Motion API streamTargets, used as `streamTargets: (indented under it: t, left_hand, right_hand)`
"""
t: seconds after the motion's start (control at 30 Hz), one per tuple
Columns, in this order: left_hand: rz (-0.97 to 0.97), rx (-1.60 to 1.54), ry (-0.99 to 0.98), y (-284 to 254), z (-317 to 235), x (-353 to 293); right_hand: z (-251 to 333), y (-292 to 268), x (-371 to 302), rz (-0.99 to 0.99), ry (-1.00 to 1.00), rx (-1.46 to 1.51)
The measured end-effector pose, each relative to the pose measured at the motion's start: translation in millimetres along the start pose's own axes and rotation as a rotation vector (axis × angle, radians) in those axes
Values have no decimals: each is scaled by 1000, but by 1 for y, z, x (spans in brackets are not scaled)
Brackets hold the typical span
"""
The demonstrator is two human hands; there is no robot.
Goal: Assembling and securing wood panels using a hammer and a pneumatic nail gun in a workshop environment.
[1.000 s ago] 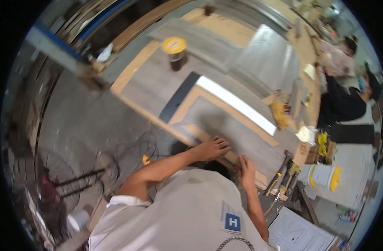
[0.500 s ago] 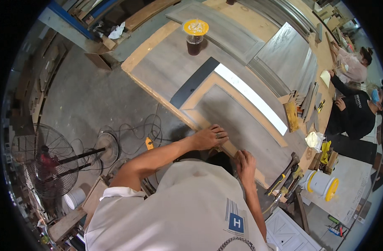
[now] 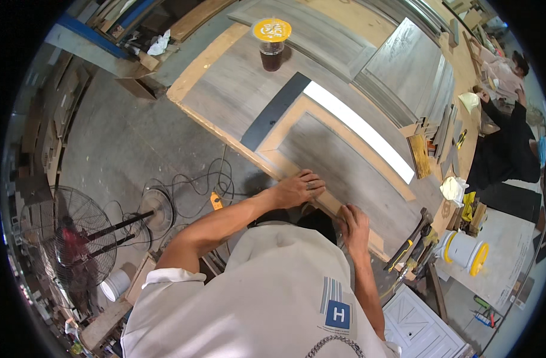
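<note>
A grey wood-grain panel (image 3: 338, 158) lies before me. Bare tan strips border it, with a black strip (image 3: 276, 111) at its left end and a glossy white strip (image 3: 362, 132) along its far side. At the panel's near edge, my left hand (image 3: 299, 188) is closed over the tan edge strip (image 3: 328, 203), fingers bent and pressed together. A short way to the right, my right hand (image 3: 353, 227) grips the same strip with curled fingers. The undersides of both hands are hidden.
A lidded drink cup (image 3: 271, 48) stands beyond the panel. More grey panels (image 3: 404, 71) lie at the back right. Hammers and tools (image 3: 413, 241) sit by the right corner, near a white bucket (image 3: 462, 251). A fan (image 3: 70, 238) and cables stand left; two people work far right.
The view has shifted slightly, so the table appears a little higher. Both hands keep their places on the near strip. At far right, the person in black has leaned and shifted their arms.
</note>
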State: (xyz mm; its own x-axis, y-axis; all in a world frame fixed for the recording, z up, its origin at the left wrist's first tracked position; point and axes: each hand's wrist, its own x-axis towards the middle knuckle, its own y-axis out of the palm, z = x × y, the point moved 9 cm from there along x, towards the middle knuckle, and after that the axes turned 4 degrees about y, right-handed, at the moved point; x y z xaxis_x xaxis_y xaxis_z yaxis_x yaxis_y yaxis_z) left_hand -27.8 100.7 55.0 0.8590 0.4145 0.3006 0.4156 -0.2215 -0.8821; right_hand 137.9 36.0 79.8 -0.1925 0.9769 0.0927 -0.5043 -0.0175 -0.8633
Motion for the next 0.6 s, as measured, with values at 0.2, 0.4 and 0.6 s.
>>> streamTargets:
  t: [0.2,0.4,0.6]
  left_hand:
    - [31,-11,-4,-1,2,0]
    - [34,-27,-14,3,5,-3]
    - [55,-32,-10,6,7,-5]
  right_hand:
    - [-2,2,2,12,30,3]
    - [-2,3,5,26,36,11]
    - [-4,6,5,55,48,-9]
